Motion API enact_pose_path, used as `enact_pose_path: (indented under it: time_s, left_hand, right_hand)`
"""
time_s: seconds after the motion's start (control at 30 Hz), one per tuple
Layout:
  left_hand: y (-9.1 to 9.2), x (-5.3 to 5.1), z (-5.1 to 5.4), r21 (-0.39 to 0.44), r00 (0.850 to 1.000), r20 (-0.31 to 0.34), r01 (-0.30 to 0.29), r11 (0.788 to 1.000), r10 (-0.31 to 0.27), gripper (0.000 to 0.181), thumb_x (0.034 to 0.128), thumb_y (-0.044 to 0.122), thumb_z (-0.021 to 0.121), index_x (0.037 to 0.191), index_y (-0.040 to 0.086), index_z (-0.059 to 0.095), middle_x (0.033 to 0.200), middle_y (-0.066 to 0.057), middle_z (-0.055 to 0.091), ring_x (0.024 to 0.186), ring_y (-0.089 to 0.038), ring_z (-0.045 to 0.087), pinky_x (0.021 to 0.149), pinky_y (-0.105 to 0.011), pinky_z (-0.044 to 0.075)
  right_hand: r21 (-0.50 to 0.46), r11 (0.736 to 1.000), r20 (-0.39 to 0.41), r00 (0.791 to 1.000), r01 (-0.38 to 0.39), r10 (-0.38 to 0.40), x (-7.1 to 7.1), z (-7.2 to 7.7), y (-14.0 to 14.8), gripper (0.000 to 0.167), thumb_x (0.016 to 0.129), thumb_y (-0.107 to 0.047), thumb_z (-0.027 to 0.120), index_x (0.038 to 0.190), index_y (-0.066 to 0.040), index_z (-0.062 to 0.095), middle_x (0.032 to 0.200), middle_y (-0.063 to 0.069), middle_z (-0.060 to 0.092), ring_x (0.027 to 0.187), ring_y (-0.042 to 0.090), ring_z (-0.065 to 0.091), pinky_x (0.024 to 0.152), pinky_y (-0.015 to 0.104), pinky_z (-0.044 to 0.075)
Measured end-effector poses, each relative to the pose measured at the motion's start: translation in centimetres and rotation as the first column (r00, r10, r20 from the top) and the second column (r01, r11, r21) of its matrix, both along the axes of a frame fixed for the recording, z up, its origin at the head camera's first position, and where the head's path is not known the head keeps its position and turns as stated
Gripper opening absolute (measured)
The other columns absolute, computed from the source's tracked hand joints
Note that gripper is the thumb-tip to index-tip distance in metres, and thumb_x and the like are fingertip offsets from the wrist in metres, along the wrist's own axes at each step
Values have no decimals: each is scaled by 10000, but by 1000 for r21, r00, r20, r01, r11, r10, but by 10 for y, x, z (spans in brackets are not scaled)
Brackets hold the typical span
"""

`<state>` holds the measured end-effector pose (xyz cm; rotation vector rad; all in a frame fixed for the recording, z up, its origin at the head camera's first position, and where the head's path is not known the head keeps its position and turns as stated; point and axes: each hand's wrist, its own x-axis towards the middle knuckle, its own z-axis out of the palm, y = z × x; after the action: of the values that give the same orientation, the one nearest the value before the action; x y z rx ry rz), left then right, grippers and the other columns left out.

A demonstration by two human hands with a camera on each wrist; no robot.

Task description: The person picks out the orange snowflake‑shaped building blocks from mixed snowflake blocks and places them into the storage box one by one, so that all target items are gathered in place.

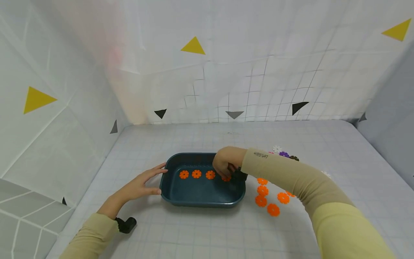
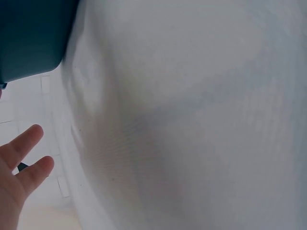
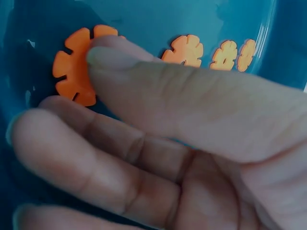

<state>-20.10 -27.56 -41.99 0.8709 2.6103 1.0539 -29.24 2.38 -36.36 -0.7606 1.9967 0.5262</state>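
A dark teal tray (image 1: 203,196) lies in front of me, its rounded long side toward me. My left hand (image 1: 139,184) has its fingers extended, with fingertips and thumb against the tray's left rim. Inside the tray, my right hand (image 1: 225,161) pinches an orange notched disc (image 3: 74,72) between thumb and index finger, low over the tray floor at the right. To its left, three more orange flower-shaped discs (image 1: 196,174) lie in a spaced row. The left wrist view catches only two left fingers (image 2: 36,175) and a tray corner.
Right of the tray, several loose orange discs (image 1: 261,200) lie on the white gridded table (image 1: 207,233). White, purple (image 1: 284,154) and dark discs lie beyond the right forearm, which hides part of that pile. White walls enclose the table's back and sides.
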Motion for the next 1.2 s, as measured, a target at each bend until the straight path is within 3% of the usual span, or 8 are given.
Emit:
enact_pose_path:
  time_s: [0.33, 0.7, 1.0, 1.2]
  left_hand:
    - [0, 0, 0, 1, 1000, 1, -6, 1000, 6, 628, 811, 271, 689, 1364, 137, 423, 1504, -109, 231, 1351, -379, 217, 1000, -644, 225]
    - [0, 0, 0, 6, 1000, 15, -7, 1000, 7, 635, 812, 269, 689, 1372, 147, 415, 1508, -91, 227, 1355, -376, 208, 998, -648, 220]
    - [-1, 0, 0, 4, 1000, 23, -13, 1000, 13, 629, 816, 273, 685, 1372, 156, 415, 1511, -84, 222, 1357, -375, 201, 998, -653, 211]
    - [-2, -1, -1, 3, 1000, 19, -11, 1000, 11, 633, 814, 269, 687, 1376, 176, 411, 1512, -77, 220, 1358, -373, 199, 997, -654, 212]
  right_hand:
    - [-52, 997, 5, 998, 64, -64, -3, 2, 1, 133, 852, -84, 632, 918, -169, 711, 793, 62, 672, 607, 188, 601, 653, 293, 537]
    - [-61, 996, 11, 998, 69, -68, -4, 3, 1, 140, 863, -103, 623, 967, -158, 699, 748, 74, 670, 574, 181, 599, 704, 312, 547]
    - [-35, 997, 16, 998, 68, -67, 0, 2, 3, 81, 865, -96, 610, 862, -109, 690, 701, 61, 630, 571, 171, 577, 682, 286, 536]
    - [-37, 997, 6, 998, 62, -61, -2, 1, 1, 116, 872, -93, 597, 928, -73, 696, 730, 92, 667, 574, 166, 576, 695, 291, 533]
